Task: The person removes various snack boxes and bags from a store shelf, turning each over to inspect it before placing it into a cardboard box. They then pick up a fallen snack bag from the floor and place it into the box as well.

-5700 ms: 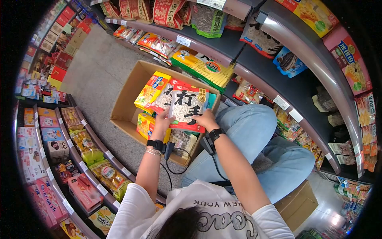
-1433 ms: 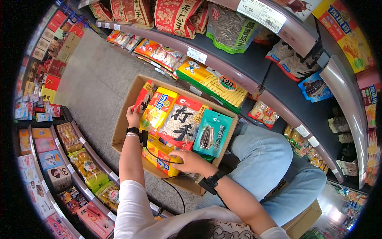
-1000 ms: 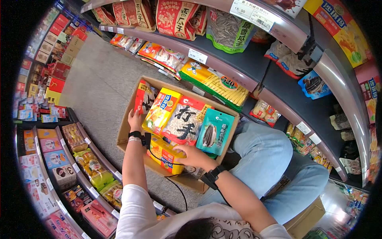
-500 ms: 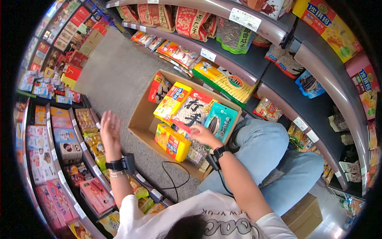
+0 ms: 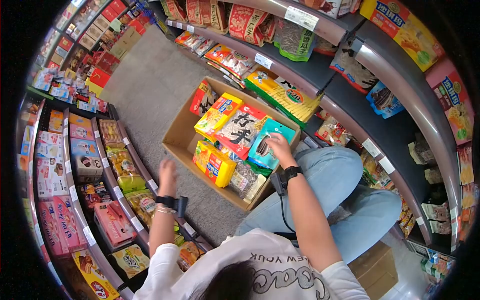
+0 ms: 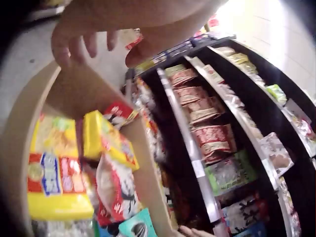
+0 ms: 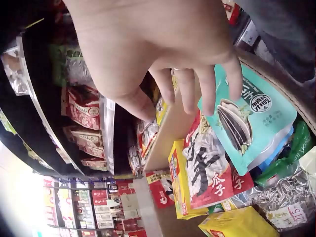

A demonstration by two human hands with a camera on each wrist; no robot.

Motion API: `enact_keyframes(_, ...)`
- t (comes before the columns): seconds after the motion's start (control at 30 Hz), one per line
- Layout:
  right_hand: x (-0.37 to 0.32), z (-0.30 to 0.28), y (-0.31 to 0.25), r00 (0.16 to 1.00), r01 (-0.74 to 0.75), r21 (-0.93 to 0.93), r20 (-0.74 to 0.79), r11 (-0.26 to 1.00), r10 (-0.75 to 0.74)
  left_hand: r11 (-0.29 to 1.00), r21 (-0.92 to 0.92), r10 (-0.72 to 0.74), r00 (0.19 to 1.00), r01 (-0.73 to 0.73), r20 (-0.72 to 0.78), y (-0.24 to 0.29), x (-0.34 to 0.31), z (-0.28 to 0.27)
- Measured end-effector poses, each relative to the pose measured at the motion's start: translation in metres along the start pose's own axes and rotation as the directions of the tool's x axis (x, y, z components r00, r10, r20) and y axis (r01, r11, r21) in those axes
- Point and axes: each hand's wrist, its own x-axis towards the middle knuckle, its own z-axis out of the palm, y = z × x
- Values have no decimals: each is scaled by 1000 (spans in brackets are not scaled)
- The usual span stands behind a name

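An open cardboard box (image 5: 177, 135) stands on the floor, packed with upright snack bags. My right hand (image 5: 279, 146) lies on the top of a teal seed bag (image 5: 257, 150), its fingers (image 7: 197, 84) nearly straight over the bag's upper edge (image 7: 247, 118). Beside the teal bag stand a red-and-white seed bag (image 5: 240, 131) and a yellow bag (image 5: 217, 114). Another yellow bag (image 5: 214, 162) lies lower at the front. My left hand (image 5: 167, 172) hovers blurred over the floor by the box's near corner, holding nothing. In the left wrist view its fingers (image 6: 84, 44) hang loosely.
Curved shelves of snack bags (image 5: 280, 95) rise to the right, right behind the box. A low shelf of boxed sweets (image 5: 115, 165) runs along the left. Grey floor (image 5: 145, 85) lies between them. A knee in jeans (image 5: 325, 170) is beside the box, and another carton (image 5: 375, 270) behind.
My left hand has let go of the red bag in the box, swung up and out to the left, then dropped. My right hand moved from the front yellow bag up to the teal bag.
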Motion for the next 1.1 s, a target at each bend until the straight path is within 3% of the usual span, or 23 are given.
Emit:
enact_keyframes(0.07, 11, -16, 18, 992, 40, 47, -118, 998, -35, 932, 239, -259, 963, 271, -79, -50, -1, 26)
enact_keyframes(0.13, 9, -25, 12, 959, 24, -13, -282, 1000, -27, 870, 156, -467, 883, 468, -43, -95, -2, 46)
enact_keyframes(0.2, 7, -31, 7, 886, 37, -83, -459, 996, -71, 891, 111, -454, 862, 441, 224, -148, 7, 51)
enact_keyframes(0.23, 7, -35, 5, 837, 39, -117, -539, 992, -96, 924, 32, -381, 913, 381, 144, -154, 1, 63)
enact_keyframes(0.33, 14, -46, 7, 799, -91, 29, -594, 995, 90, 971, -114, -213, 976, 208, -33, -165, -15, 94)
enact_keyframes(0.37, 16, -48, 11, 785, -118, 68, -605, 991, 135, 978, -143, -164, 983, 152, -78, -168, -18, 100)
enact_keyframes(0.47, 14, -40, 7, 797, -197, 210, -535, 958, 281, 961, -218, -164, 985, 173, 55, -159, -19, 94)
enact_keyframes(0.57, 15, -34, 10, 796, -329, 303, -421, 894, 435, 932, -312, -166, 983, 184, 83, -166, -9, 91)
enact_keyframes(0.6, 16, -33, 11, 791, -374, 319, -381, 871, 479, 895, -353, -235, 961, 273, 147, -164, -6, 86)
enact_keyframes(0.77, 13, -27, 7, 759, -476, 325, -317, 817, 568, 925, -128, -355, 934, 358, 48, -152, -16, 84)
enact_keyframes(0.83, 13, -22, 10, 750, -481, 319, -333, 817, 572, 919, -112, -373, 925, 378, 69, -142, -21, 86)
enact_keyframes(0.93, 29, -21, 48, 767, -403, 254, -430, 879, 476, 943, -170, -269, 955, 287, 124, -155, -16, 87)
enact_keyframes(0.97, 32, -20, 57, 799, -313, 247, -454, 917, 395, 923, -122, -349, 928, 364, 132, -152, -13, 85)
enact_keyframes(1.0, 27, -13, 45, 742, -341, 195, -545, 920, 390, 912, -66, -397, 910, 406, 118, -136, -23, 89)
enact_keyframes(1.07, 17, -15, 28, 847, -212, 300, -418, 930, 328, 881, -48, -463, 878, 471, 120, -132, -19, 92)
enact_keyframes(1.1, 13, -15, 24, 891, -149, 357, -355, 922, 282, 863, -84, -484, 863, 498, 141, -158, 0, 85)
